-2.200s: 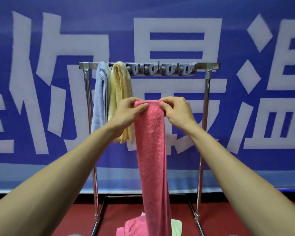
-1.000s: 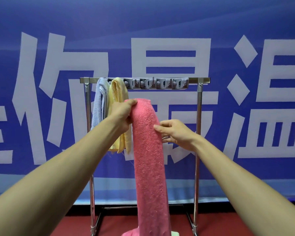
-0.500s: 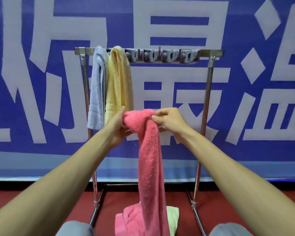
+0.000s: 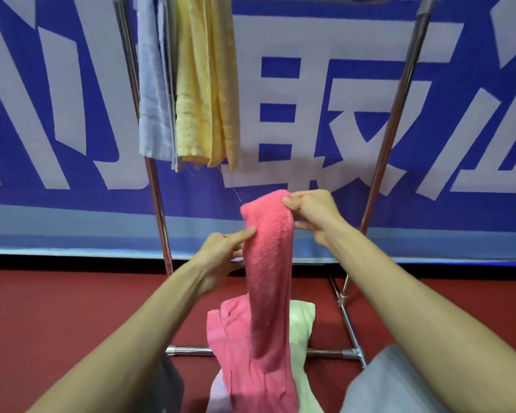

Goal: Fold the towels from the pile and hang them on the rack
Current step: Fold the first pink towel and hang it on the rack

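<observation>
left hand [image 4: 221,254] slid lower | right hand [image 4: 313,216] pinches pink towel [image 4: 268,263] top

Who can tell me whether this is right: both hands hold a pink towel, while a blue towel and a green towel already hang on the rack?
One detail is wrong. In the head view, the towel hanging beside the blue towel on the rack is a yellow towel, not a green one. The rest stands: the left hand and right hand both hold the pink towel.
</observation>
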Available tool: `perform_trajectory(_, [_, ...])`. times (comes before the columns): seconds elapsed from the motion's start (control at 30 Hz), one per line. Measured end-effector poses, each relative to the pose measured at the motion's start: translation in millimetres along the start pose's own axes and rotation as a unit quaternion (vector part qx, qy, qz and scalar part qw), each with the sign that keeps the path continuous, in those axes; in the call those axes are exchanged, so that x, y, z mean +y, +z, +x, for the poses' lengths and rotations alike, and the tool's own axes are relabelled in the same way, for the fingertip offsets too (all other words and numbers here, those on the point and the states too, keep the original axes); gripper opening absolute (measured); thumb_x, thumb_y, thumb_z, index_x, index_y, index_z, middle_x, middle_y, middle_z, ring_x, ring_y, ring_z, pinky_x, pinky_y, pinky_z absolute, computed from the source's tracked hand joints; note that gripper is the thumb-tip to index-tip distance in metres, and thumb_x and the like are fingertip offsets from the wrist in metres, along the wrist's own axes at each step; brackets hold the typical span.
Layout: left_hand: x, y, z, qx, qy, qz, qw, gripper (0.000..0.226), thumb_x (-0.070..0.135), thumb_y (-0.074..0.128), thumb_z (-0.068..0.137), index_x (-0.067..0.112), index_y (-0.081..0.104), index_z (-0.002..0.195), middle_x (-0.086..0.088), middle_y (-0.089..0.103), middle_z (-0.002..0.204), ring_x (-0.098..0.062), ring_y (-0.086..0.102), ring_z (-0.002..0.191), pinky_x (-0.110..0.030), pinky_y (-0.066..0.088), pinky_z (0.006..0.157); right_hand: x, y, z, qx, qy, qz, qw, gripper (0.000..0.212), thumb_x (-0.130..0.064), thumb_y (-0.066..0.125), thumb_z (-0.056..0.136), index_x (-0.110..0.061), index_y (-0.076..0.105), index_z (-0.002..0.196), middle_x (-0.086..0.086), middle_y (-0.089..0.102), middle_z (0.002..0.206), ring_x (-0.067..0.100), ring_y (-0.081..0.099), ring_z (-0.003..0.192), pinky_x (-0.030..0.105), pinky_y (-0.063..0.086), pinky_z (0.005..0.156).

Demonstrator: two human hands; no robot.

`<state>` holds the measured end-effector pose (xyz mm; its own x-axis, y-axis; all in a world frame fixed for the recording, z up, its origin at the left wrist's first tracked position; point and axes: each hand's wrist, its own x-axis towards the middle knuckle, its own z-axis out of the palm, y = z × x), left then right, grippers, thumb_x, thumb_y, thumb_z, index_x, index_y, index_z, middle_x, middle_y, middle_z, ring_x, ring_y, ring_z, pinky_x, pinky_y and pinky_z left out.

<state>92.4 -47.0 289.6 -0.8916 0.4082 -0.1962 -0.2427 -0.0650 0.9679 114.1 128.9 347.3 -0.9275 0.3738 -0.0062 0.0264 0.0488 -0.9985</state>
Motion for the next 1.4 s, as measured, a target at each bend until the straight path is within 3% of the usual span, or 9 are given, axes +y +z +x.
perform_trajectory(0.1, [-19.6,1.4,1.2,-0.023,-0.015,0.009,1.000,0.018,0.021,0.064,0.087,0.007,0.072,0.094,-0.006,0.069,0.080,-0.015,0.059,0.068,-0.025,0.047,0.067,26.1,-2.2,4.1,0.008,0.034,0.013,0.999,0.010,-0.002,0.063,0.085,-0.009,0.066,0.079,0.000,0.063,0.057,0.006,0.058,0.045,0.020,0.050,0.045])
perform_trajectory(0.27, [-26.9,10.3,3.1,0.004,-0.012,0.044,0.999,0.009,0.021,0.066,0.087,0.014,0.069,0.086,-0.002,0.061,0.072,-0.013,0.052,0.062,-0.023,0.046,0.060,65.9,-1.9,5.1,0.014,0.081,0.093,0.992,0.004,-0.004,0.066,0.085,-0.007,0.068,0.085,0.005,0.067,0.073,0.015,0.063,0.063,0.030,0.054,0.062])
perform_trajectory(0.5, [-24.8,24.8,3.5,0.084,0.112,0.102,0.985,0.012,0.013,0.063,0.090,0.017,0.054,0.083,0.008,0.053,0.049,-0.004,0.044,0.040,-0.025,0.037,0.052,77.3,-13.0,8.9,-0.010,0.054,0.131,0.990,0.005,-0.006,0.066,0.085,-0.007,0.071,0.085,0.006,0.071,0.083,0.018,0.065,0.076,0.032,0.056,0.066])
perform_trajectory(0.77, [-10.3,22.2,-8.3,0.148,0.165,-0.003,0.975,0.021,0.011,0.077,0.076,0.019,0.060,0.086,0.001,0.069,0.072,-0.006,0.057,0.055,-0.016,0.041,0.046,87.0,-8.6,-7.2,-0.075,0.069,0.129,0.986,0.032,-0.039,0.057,0.093,-0.009,0.066,0.087,-0.002,0.062,0.066,0.011,0.057,0.060,0.024,0.047,0.061])
perform_trajectory(0.9, [-4.1,13.3,-10.2,0.171,0.166,-0.085,0.967,0.020,0.011,0.077,0.076,0.019,0.061,0.085,0.000,0.069,0.078,-0.007,0.059,0.058,-0.015,0.044,0.047,93.4,2.1,-9.7,-0.183,0.102,0.106,0.972,0.064,-0.065,0.038,0.091,-0.010,0.066,0.108,0.010,0.064,0.101,0.023,0.059,0.092,0.037,0.046,0.088])
perform_trajectory(1.03, [-5.4,2.9,-5.4,0.228,0.177,-0.107,0.951,0.021,0.005,0.077,0.075,0.015,0.061,0.085,-0.008,0.069,0.086,-0.015,0.063,0.072,-0.025,0.051,0.064,91.4,7.0,-19.5,-0.227,0.068,0.047,0.970,0.059,-0.059,0.033,0.094,-0.011,0.066,0.085,0.005,0.064,0.081,0.015,0.058,0.073,0.027,0.047,0.073])
perform_trajectory(1.2, [-7.7,-4.1,-1.3,0.291,0.162,-0.139,0.933,0.021,0.001,0.076,0.075,0.012,0.061,0.084,-0.005,0.065,0.076,-0.014,0.060,0.063,-0.024,0.050,0.060,94.8,7.2,-25.9,-0.242,-0.023,-0.016,0.970,0.010,-0.016,0.064,0.089,-0.007,0.068,0.092,0.001,0.066,0.084,0.007,0.060,0.077,0.021,0.049,0.073])
perform_trajectory(1.27, [-9.5,-5.1,1.5,0.300,0.147,-0.169,0.927,0.021,-0.001,0.076,0.074,0.012,0.060,0.082,-0.007,0.064,0.076,-0.015,0.058,0.062,-0.026,0.050,0.061,97.6,8.0,-25.4,-0.218,-0.059,-0.053,0.973,0.011,-0.005,0.069,0.084,-0.004,0.068,0.095,0.004,0.068,0.083,0.004,0.062,0.072,0.018,0.051,0.070])
perform_trajectory(1.4, [-13.2,-2.6,5.2,0.297,0.117,-0.189,0.929,0.023,0.003,0.078,0.073,0.010,0.062,0.089,-0.012,0.065,0.085,-0.020,0.058,0.066,-0.029,0.049,0.063,104.8,10.6,-18.2,-0.107,-0.132,-0.144,0.975,0.007,-0.015,0.077,0.076,-0.018,0.073,0.081,0.006,0.074,0.083,0.013,0.065,0.076,0.041,0.054,0.082])
